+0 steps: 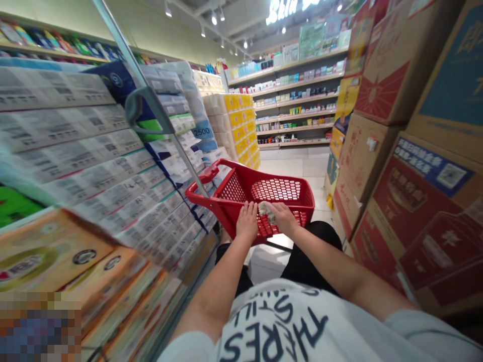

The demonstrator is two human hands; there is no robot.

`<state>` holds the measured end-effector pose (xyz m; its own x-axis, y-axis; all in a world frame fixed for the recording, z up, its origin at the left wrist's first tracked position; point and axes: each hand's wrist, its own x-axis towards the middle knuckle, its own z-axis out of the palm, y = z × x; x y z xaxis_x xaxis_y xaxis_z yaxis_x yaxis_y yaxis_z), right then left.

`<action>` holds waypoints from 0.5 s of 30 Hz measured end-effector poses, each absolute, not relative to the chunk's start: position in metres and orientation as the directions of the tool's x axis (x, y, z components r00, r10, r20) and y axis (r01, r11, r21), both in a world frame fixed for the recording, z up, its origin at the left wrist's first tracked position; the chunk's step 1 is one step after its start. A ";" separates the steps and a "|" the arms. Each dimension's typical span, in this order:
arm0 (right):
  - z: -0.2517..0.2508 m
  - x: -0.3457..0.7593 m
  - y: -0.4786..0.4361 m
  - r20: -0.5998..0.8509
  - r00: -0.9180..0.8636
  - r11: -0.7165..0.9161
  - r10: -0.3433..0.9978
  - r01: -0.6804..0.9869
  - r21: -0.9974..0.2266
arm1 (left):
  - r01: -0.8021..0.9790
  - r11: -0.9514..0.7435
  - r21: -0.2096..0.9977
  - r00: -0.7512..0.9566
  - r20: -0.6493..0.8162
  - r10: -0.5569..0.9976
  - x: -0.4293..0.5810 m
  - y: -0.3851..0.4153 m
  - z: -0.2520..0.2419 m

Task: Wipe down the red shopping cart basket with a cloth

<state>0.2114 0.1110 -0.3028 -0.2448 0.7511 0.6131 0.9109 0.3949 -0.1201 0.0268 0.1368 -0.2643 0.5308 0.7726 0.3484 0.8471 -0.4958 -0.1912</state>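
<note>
A red plastic shopping basket (pixel 279 188) with perforated walls stands in front of my knees, its grey pull handle (pixel 151 110) slanting up to the left. The near rim is under my left hand (pixel 247 221), whose fingers lie on it and hold nothing else. A crumpled, whitish cloth (pixel 267 211) is at the same rim, in the fingers of my right hand (pixel 284 218), close beside my left. The inside of the basket shows only its red mesh.
Stacked paper packs (pixel 68 120) line the left, with orange packs (pixel 49 251) nearer. Cardboard boxes (pixel 377 151) rise close on the right. Yellow-and-white packs (pixel 237 125) and shelves of small products (pixel 298 95) stand beyond the basket.
</note>
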 end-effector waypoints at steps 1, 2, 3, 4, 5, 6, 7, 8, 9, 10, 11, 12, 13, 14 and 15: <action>-0.299 0.212 0.111 0.646 -0.208 0.385 0.735 0.911 -0.145 | 0.849 -0.492 -0.191 0.527 0.352 0.773 0.027 0.136 -0.265; -0.295 0.213 0.111 0.660 -0.186 0.379 0.728 0.911 -0.162 | 0.851 -0.489 -0.192 0.525 0.355 0.773 0.027 0.135 -0.265; -0.292 0.214 0.113 0.656 -0.179 0.376 0.733 0.910 -0.172 | 0.851 -0.488 -0.193 0.525 0.360 0.772 0.027 0.135 -0.266; -0.289 0.214 0.115 0.646 -0.170 0.371 0.744 0.909 -0.188 | 0.850 -0.490 -0.195 0.526 0.364 0.768 0.028 0.135 -0.267; -0.285 0.214 0.118 0.636 -0.153 0.361 0.757 0.908 -0.212 | 0.849 -0.491 -0.196 0.528 0.371 0.764 0.028 0.134 -0.268; -0.282 0.213 0.122 0.629 -0.124 0.345 0.767 0.906 -0.243 | 0.847 -0.494 -0.197 0.530 0.377 0.759 0.028 0.134 -0.268; -0.280 0.212 0.126 0.625 -0.093 0.328 0.775 0.904 -0.273 | 0.846 -0.496 -0.198 0.532 0.381 0.756 0.028 0.134 -0.269; -0.278 0.209 0.130 0.621 -0.070 0.315 0.780 0.902 -0.294 | 0.845 -0.496 -0.200 0.533 0.383 0.755 0.028 0.134 -0.269; -0.277 0.206 0.133 0.619 -0.063 0.311 0.783 0.901 -0.302 | 0.844 -0.496 -0.203 0.535 0.379 0.755 0.028 0.134 -0.269; -0.277 0.202 0.134 0.615 -0.076 0.321 0.785 0.899 -0.298 | 0.843 -0.497 -0.207 0.537 0.372 0.757 0.027 0.134 -0.269; -0.278 0.199 0.134 0.609 -0.100 0.335 0.787 0.898 -0.286 | 0.841 -0.497 -0.212 0.540 0.363 0.759 0.027 0.134 -0.268; -0.281 0.196 0.132 0.598 -0.128 0.347 0.791 0.899 -0.268 | 0.840 -0.498 -0.216 0.542 0.356 0.761 0.027 0.133 -0.267; -0.284 0.194 0.128 0.584 -0.153 0.353 0.797 0.903 -0.245 | 0.839 -0.498 -0.220 0.544 0.350 0.763 0.027 0.133 -0.266; -0.287 0.193 0.123 0.567 -0.174 0.350 0.805 0.911 -0.219 | 0.837 -0.499 -0.223 0.547 0.345 0.763 0.027 0.132 -0.264; -0.289 0.193 0.119 0.546 -0.191 0.343 0.816 0.920 -0.191 | 0.836 -0.500 -0.227 0.549 0.342 0.763 0.027 0.132 -0.263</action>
<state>0.1931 0.1185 -0.2894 -0.1907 0.8156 0.5462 0.9198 0.3429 -0.1908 0.0268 0.1318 -0.2628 0.5492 0.7626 0.3418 0.8357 -0.5001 -0.2270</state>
